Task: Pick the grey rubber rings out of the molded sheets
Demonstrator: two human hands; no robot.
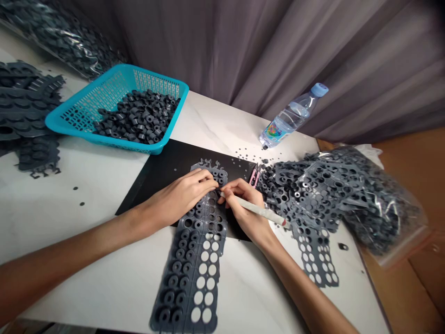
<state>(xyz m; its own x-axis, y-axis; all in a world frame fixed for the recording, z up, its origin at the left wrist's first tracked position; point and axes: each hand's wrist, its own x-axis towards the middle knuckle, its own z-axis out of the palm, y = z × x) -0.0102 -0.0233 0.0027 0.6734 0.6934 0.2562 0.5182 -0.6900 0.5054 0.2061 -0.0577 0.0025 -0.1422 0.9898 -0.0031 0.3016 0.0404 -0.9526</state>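
A long dark grey moulded rubber sheet (187, 260) lies lengthwise in front of me. Its left rows hold ring-shaped parts, while many holes on its right side are empty. My left hand (193, 190) presses on the upper part of the sheet, its fingers bent and close together; the fingertips hide what lies under them. In my right hand (245, 204) is a white pen-like tool (262, 211) with a red end, its tip close to my left fingertips. Under the sheet's far end lies a black mat (149, 181).
A blue basket (104, 139) of small grey rings stands at the back left. More moulded sheets (28, 106) lie on the left. A water bottle (290, 118), pink snips (254, 176), punched-out sheets (313, 195) and a plastic bag (378, 222) are to the right.
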